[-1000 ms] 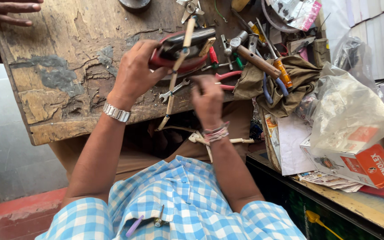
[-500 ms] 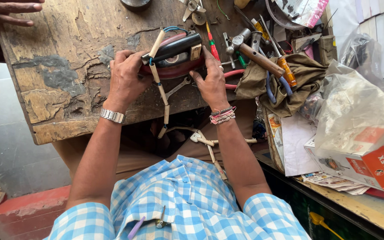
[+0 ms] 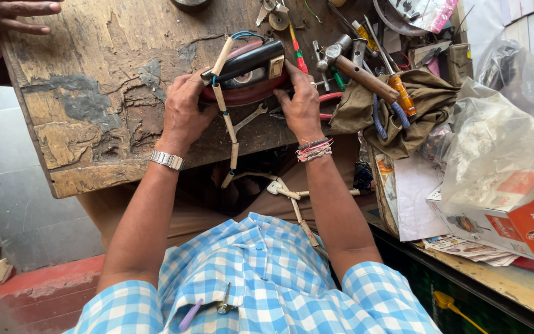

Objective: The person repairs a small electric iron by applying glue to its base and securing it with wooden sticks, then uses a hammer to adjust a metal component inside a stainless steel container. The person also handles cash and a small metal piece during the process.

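A red and black electric iron [image 3: 248, 71] lies on the worn wooden workbench [image 3: 94, 117]. My left hand [image 3: 183, 108] grips its left end, and my right hand [image 3: 301, 102] holds its right end. A beige cloth-covered cord [image 3: 227, 124] runs from the iron's top over the bench edge and down toward my lap. A small spanner [image 3: 250, 117] lies on the bench between my hands.
A wooden-handled hammer [image 3: 356, 68], screwdrivers [image 3: 394, 80] and an olive cloth [image 3: 428, 105] crowd the bench's right side. Clear plastic bags [image 3: 495, 148] and a red and white carton [image 3: 514, 229] sit on the right shelf. Another person's hand [image 3: 13, 12] rests at the top left.
The iron has been turned and set down flat on the bench. My right hand moved from below the iron to its right end; my left hand shifted to the left end.
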`<state>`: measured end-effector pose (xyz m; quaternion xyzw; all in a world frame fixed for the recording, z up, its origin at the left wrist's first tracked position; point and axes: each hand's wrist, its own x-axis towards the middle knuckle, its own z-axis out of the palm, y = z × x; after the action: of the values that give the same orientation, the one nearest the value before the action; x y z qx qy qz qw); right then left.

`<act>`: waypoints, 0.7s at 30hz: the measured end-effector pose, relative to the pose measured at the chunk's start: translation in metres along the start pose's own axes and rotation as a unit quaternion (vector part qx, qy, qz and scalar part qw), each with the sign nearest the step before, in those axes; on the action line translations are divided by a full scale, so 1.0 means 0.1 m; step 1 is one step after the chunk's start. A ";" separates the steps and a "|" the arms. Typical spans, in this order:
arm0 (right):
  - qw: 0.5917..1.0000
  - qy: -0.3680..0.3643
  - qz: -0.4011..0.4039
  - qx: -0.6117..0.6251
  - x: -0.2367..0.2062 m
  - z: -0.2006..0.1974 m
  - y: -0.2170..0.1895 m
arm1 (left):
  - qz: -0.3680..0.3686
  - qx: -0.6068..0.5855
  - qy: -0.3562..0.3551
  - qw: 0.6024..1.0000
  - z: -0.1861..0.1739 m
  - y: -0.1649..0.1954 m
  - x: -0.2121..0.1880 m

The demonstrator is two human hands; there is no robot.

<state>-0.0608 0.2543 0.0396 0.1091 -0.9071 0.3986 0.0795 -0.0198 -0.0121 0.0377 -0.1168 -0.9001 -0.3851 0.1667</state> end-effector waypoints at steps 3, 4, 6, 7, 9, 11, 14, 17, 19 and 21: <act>1.000 0.008 -0.012 -0.015 -0.02 0.01 0.03 | -0.016 -0.019 0.000 1.000 0.01 -0.02 -0.03; 1.000 0.011 -0.014 -0.015 -0.02 0.02 0.04 | -0.013 -0.017 0.003 1.000 0.01 -0.02 -0.03; 1.000 0.013 -0.015 -0.014 -0.01 0.03 0.05 | -0.012 -0.021 0.007 1.000 0.01 -0.02 -0.04; 1.000 0.013 -0.013 -0.016 -0.01 0.03 0.05 | -0.012 -0.025 0.007 1.000 0.01 -0.02 -0.04; 1.000 0.011 -0.008 -0.018 0.00 0.03 0.04 | -0.019 -0.039 0.007 0.999 0.01 0.01 -0.03; 1.000 0.011 -0.017 -0.019 -0.02 0.00 0.01 | -0.030 -0.058 0.005 0.998 0.00 0.05 -0.02; 0.995 0.076 -0.056 -0.032 -0.10 -0.12 -0.11 | 0.096 -0.014 0.066 0.993 -0.12 0.05 -0.06; 0.994 0.102 -0.020 0.029 -0.26 -0.27 -0.29 | 0.022 0.106 0.099 0.989 -0.43 -0.08 -0.23; 0.994 0.092 -0.025 0.051 -0.37 -0.31 -0.45 | -0.128 0.126 0.075 0.981 -0.68 -0.24 -0.38; 0.992 0.084 -0.090 0.018 -0.45 -0.29 -0.63 | -0.180 0.133 0.060 0.973 -0.77 -0.37 -0.49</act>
<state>0.0004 0.2404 0.0925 0.1578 -0.8762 0.4142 0.1892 0.0292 -0.0975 0.0442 0.0939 -0.9377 -0.2924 0.1623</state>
